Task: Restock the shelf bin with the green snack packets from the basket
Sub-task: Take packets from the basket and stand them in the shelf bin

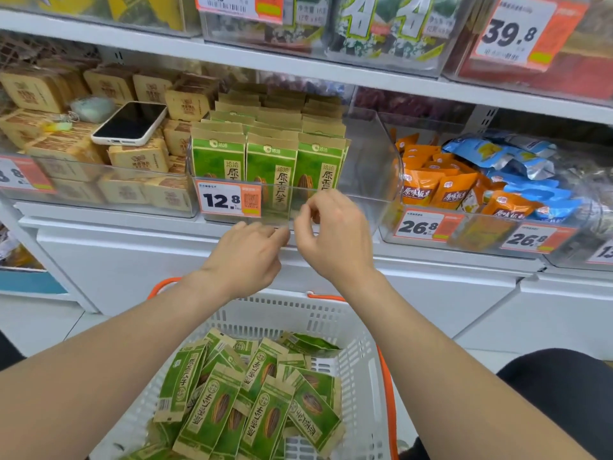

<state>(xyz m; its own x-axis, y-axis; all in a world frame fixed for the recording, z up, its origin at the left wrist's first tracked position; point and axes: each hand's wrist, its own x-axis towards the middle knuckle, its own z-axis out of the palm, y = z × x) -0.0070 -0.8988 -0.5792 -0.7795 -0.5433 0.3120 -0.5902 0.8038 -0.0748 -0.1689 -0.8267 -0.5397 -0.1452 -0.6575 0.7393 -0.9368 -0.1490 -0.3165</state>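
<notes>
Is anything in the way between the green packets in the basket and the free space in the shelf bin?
Only the bin's clear front wall; the green packets must go over it. Nothing visible lies in the free space on its right.

Just above my left hand (247, 254), the price tag (221, 200) on the clear bin (365, 154) reads 12.8. The green packets (272, 167) behind it carry 洽洽 and 原香瓜子. Right of my right hand (331, 234), orange packets (421, 190) read 原味板栗, above two tags (419, 226) marked 26.8. High to the right, a large tag (510, 33) says 39.8.
</notes>
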